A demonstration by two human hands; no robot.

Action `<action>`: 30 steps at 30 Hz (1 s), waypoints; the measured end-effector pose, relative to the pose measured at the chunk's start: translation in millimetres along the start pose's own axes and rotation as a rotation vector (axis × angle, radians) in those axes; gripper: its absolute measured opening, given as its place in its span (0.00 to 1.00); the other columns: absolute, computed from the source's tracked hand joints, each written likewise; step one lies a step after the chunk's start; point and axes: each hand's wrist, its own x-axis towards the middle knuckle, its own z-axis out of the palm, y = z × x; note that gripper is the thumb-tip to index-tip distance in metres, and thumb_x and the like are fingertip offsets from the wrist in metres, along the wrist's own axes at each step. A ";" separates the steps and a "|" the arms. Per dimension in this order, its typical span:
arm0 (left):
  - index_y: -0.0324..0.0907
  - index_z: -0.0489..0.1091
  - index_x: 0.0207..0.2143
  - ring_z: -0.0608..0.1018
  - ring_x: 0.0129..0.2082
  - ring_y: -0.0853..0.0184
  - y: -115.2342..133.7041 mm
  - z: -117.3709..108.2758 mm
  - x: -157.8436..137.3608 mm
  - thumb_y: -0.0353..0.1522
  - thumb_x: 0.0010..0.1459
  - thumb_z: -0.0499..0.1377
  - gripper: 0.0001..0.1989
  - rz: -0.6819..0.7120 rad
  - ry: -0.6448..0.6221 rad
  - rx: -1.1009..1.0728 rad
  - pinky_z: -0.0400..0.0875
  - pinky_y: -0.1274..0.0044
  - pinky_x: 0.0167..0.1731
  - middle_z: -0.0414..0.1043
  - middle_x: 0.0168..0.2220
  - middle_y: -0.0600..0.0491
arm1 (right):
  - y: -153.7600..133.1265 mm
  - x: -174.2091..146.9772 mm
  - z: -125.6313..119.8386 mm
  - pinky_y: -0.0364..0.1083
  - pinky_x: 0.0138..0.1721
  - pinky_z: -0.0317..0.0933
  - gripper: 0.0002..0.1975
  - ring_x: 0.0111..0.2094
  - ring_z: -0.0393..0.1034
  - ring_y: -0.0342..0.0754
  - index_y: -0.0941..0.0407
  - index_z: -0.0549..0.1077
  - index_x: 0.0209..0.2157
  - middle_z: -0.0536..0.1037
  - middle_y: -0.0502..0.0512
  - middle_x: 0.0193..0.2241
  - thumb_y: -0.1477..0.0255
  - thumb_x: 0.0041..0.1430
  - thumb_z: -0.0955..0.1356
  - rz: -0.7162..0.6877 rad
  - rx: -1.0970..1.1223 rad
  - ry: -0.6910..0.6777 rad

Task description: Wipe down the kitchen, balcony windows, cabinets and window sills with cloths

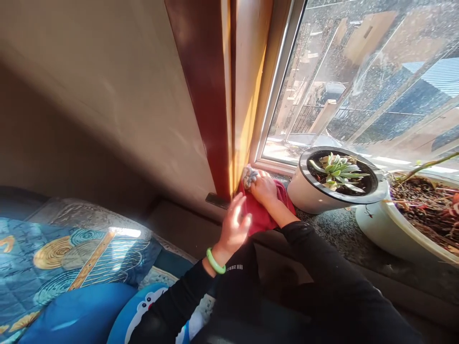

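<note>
My right hand [264,188] presses on a red cloth [256,212] at the corner of the window sill, beside the foot of the window frame. A bunched grey-white piece [249,177] shows at its fingertips; whether it belongs to the cloth I cannot tell. In front of the cloth, my left hand [233,229] is raised with its fingers apart and holds nothing. A pale green bangle [215,261] circles that wrist. Just right of my right hand stands a white round pot [308,191] with a green succulent [337,171] in it.
A long white planter [380,229] with soil and dry stems stands farther right on the stone sill [333,229]. Dusty window glass [351,86] rises behind. Left are a dark red wooden trim [204,86], a wall, and a bed with a blue patterned cover [89,258].
</note>
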 end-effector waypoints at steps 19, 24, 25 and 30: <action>0.32 0.65 0.68 0.65 0.73 0.42 0.8 16.3 -13.3 0.32 0.67 0.58 0.28 0.247 -0.323 0.743 0.66 0.47 0.69 0.67 0.69 0.31 | 2.8 -87.2 -40.6 0.58 0.57 0.69 0.20 0.54 0.75 0.61 0.55 0.79 0.57 0.80 0.63 0.58 0.71 0.67 0.66 -0.225 -0.063 -0.182; 0.33 0.72 0.62 0.71 0.70 0.49 -6.2 6.0 -15.7 0.34 0.71 0.54 0.22 0.279 -0.368 0.811 0.65 0.56 0.71 0.73 0.65 0.35 | 8.5 -62.0 -30.0 0.56 0.64 0.64 0.28 0.64 0.67 0.58 0.49 0.72 0.68 0.72 0.57 0.69 0.73 0.67 0.67 -0.380 -0.028 -0.201; 0.31 0.71 0.63 0.70 0.70 0.48 -6.6 8.0 -9.8 0.37 0.72 0.54 0.24 0.263 -0.388 0.840 0.64 0.56 0.71 0.72 0.66 0.33 | 11.0 -50.2 -25.6 0.55 0.67 0.61 0.28 0.65 0.66 0.57 0.50 0.71 0.68 0.71 0.56 0.70 0.74 0.68 0.65 -0.405 -0.016 -0.218; 0.21 0.64 0.68 0.66 0.73 0.47 -2.5 30.6 42.7 0.39 0.72 0.53 0.33 0.080 -0.474 0.992 0.58 0.57 0.74 0.62 0.71 0.28 | 16.0 3.9 -4.1 0.55 0.70 0.56 0.27 0.68 0.64 0.58 0.64 0.71 0.66 0.71 0.67 0.68 0.77 0.70 0.59 -0.107 -0.102 -0.136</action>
